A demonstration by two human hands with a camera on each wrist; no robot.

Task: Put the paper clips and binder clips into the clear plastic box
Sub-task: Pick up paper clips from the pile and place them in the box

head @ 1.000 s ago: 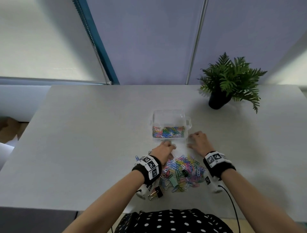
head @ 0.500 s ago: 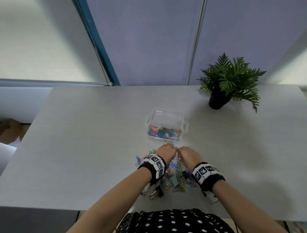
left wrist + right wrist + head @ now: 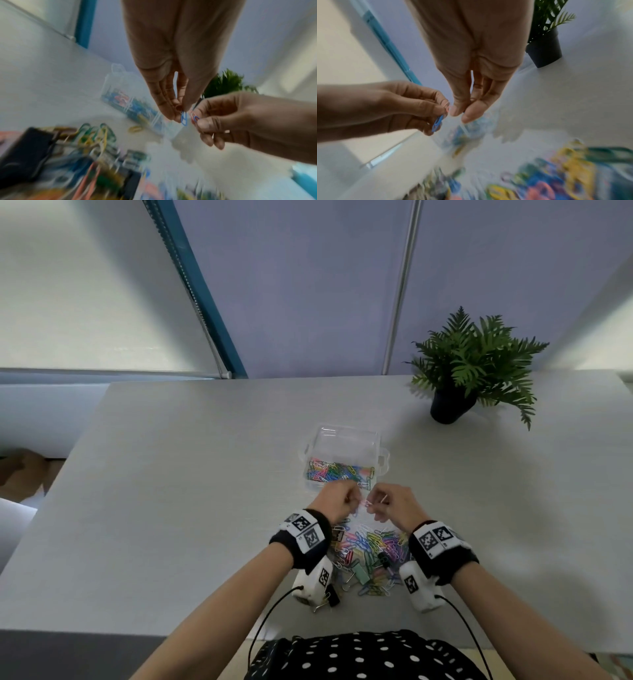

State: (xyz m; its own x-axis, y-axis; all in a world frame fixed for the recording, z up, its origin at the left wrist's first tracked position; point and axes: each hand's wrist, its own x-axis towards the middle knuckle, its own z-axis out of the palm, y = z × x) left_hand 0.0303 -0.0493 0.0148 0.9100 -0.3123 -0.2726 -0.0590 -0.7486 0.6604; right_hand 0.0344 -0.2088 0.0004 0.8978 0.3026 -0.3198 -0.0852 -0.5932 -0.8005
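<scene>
The clear plastic box (image 3: 346, 440) stands open mid-table, its near half holding several coloured paper clips (image 3: 339, 472). A loose pile of paper clips (image 3: 371, 549) lies between my wrists, with a green binder clip (image 3: 359, 571) and a black binder clip (image 3: 331, 599) in it. Both hands hover close together just in front of the box. My left hand (image 3: 346, 499) pinches a blue paper clip (image 3: 184, 119), also seen from the right wrist (image 3: 437, 123). My right hand (image 3: 378, 505) pinches a red-and-white paper clip (image 3: 194, 117) at its fingertips (image 3: 453, 112).
A potted fern (image 3: 459, 378) stands at the back right of the grey table (image 3: 188, 491). A wall and window blinds rise behind the far edge. The near table edge runs just below my forearms.
Both hands went from the box's front edge back to the far side of the pile, then rose together; each now pinches a paper clip above the table.
</scene>
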